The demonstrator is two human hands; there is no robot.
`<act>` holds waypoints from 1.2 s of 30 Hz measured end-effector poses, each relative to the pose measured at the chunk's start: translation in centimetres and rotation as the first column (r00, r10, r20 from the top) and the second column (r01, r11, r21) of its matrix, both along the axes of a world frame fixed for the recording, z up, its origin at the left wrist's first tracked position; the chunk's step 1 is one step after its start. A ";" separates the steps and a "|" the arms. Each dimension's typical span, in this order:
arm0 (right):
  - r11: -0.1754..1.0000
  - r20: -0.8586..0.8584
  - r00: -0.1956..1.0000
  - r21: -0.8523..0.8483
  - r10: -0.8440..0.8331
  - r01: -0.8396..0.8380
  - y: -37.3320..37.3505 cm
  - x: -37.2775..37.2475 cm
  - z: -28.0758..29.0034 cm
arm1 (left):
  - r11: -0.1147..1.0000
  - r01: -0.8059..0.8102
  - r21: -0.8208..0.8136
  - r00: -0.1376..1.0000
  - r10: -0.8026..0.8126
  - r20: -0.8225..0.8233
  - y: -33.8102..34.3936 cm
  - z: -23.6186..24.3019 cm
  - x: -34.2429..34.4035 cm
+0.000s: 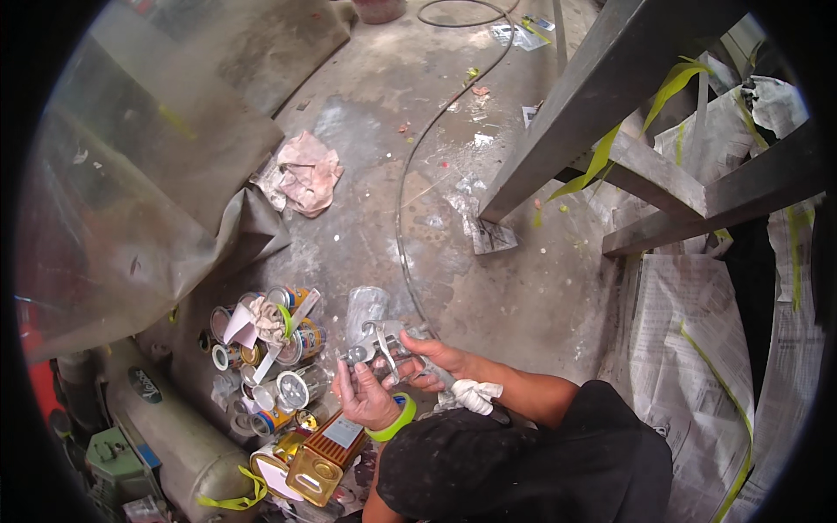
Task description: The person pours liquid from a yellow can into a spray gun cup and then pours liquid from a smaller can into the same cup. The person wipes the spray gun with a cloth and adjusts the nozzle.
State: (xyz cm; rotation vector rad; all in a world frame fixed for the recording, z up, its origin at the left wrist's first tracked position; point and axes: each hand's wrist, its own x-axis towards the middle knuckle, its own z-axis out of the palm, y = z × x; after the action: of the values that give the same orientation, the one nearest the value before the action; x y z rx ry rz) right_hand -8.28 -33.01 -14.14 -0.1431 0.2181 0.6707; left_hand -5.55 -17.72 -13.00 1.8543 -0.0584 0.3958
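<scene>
Head view: spray gun (377, 336) in right hand (432, 359) grip, left hand (366, 397) touching below.

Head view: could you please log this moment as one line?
left hand: at front of silver metal spray gun | right hand: grips its handle | nearby: cluster of small paint tins

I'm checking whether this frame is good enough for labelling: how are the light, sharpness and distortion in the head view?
Head view: soft, even daylight with no hard shadows; pale glare patches on the concrete floor. Fisheye bends the grey metal beams and a black rim rings the picture. The spray gun in the left hand and right hand is fairly sharp; edges soften.
</scene>
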 end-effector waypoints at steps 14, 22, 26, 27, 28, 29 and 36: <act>0.298 0.339 0.897 -0.920 0.282 0.254 -1.3 0.3 4.2 | 0.881 0.220 -0.419 0.796 -0.410 -0.445 2.1 2.4 2.8; 0.111 0.607 0.669 -0.770 0.429 0.628 1.0 -3.2 2.4 | 0.811 0.576 -0.100 0.763 -0.578 -0.290 -0.3 6.4 4.6; 0.132 0.631 0.622 -0.744 0.464 0.655 1.0 -2.5 3.5 | 0.794 0.607 -0.026 0.781 -0.602 -0.166 0.7 7.5 4.7; 0.139 0.654 0.610 -0.725 0.447 0.675 1.0 -2.5 3.7 | 0.793 0.609 -0.025 0.786 -0.607 -0.121 0.8 7.6 4.5; 0.159 0.677 0.585 -0.703 0.446 0.693 1.1 -2.4 3.5 | 0.788 0.612 -0.063 0.781 -0.615 -0.109 1.1 7.3 4.5; 0.179 0.697 0.560 -0.683 0.448 0.708 1.0 -2.3 3.2 | 0.783 0.613 -0.103 0.777 -0.622 -0.097 1.3 7.0 4.4; 0.177 0.692 0.532 -0.676 0.488 0.716 0.6 -2.3 2.4 | 0.783 0.622 -0.014 0.781 -0.621 -0.073 1.6 6.4 4.4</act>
State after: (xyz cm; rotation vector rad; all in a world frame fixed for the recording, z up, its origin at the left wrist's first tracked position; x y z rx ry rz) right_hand -10.57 -32.42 -11.78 -1.8105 -0.3816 0.0198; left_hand -1.15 -16.12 -6.64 1.7381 -0.6128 -0.1417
